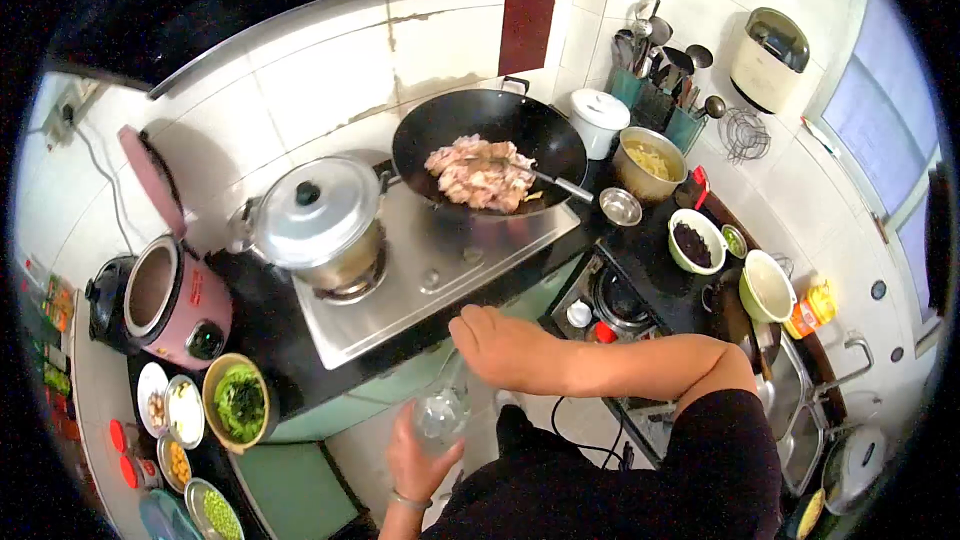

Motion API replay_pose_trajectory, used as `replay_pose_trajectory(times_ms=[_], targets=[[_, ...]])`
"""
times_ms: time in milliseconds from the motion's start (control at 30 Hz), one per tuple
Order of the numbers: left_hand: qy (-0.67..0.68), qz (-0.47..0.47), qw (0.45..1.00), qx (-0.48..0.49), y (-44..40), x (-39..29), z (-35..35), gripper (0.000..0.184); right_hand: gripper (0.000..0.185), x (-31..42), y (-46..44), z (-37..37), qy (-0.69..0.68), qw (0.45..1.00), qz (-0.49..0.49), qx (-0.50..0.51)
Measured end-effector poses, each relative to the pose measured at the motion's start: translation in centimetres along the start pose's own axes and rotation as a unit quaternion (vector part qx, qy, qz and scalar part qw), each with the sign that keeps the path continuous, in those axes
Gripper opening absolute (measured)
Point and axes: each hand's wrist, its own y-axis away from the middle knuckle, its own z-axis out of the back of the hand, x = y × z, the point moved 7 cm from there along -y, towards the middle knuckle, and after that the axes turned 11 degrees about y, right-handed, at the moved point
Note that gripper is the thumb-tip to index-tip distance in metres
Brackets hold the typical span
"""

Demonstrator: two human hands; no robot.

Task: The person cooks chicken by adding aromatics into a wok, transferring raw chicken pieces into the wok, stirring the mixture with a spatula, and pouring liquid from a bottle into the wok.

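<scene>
My left hand (415, 460) is wrapped round the body of a clear glass bottle (442, 413), held tilted in front of my body. My right hand (485, 340) is closed over the bottle's top end, and its fingers hide the neck and any cap. Beyond my hands, a black wok (415, 140) sits on the steel gas stove (440, 275). Pale pink chopped meat (480, 175) lies inside it, with a metal-handled spatula (565, 185) resting in the meat and over the rim. To its left stands a lidded silver pot (315, 215).
At left are a pink rice cooker (190, 310) with its lid up, a bowl of greens (240, 402) and several small dishes. Along the right counter stand a pot of yellowish food (648, 162), a bowl of dark food (696, 242), a small metal bowl (620, 207) and a sink (800, 430).
</scene>
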Motion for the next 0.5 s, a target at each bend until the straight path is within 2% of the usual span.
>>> replay_pose_trajectory(times_ms=[33, 133, 200, 267, 333, 367, 400, 433, 500], targets=[[-0.001, 0.0, 1.0, 0.009, -2.0, -0.7, -1.7, 0.08, 0.019, -2.2, 0.2, -0.2, 0.033, 0.999, -0.013, 0.0], [-0.01, 0.016, 0.999, 0.035, -7.0, -2.9, -5.9, 0.081, 0.018, -9.5, 0.4, -0.9, -0.004, 0.999, -0.029, 0.014], [-0.011, 0.021, 0.999, 0.038, -10.4, -3.7, -8.1, 0.081, 0.019, -14.1, 0.5, -0.1, -0.049, 0.998, -0.024, -0.014], [-0.026, -0.041, 0.998, 0.028, -12.9, -4.5, -9.7, 0.081, 0.023, -18.4, 0.8, 0.0, -0.177, 0.977, -0.077, -0.095], [-0.046, -0.038, 0.998, 0.036, -15.2, -5.4, -10.4, 0.081, 0.027, -21.7, 1.0, -0.6, -0.184, 0.973, -0.086, -0.111], [-0.042, -0.028, 0.998, 0.026, -16.3, -5.3, -10.4, 0.082, 0.027, -24.6, 1.5, -2.1, -0.338, 0.92, -0.18, -0.085], [-0.036, -0.021, 0.999, 0.016, -17.4, -5.3, -10.4, 0.082, 0.027, -26.7, 2.6, -3.8, -0.478, 0.835, -0.267, -0.056], [-0.059, -0.039, 0.997, -0.006, -18.8, -6.5, -9.9, 0.083, 0.027, -27.7, 3.4, -4.3, -0.482, 0.833, -0.267, -0.058], [-0.073, -0.02, 0.997, -0.022, -21.2, -6.2, -9.1, 0.081, 0.029, -29.8, 6.0, -6.0, -0.605, 0.721, -0.317, -0.112]])
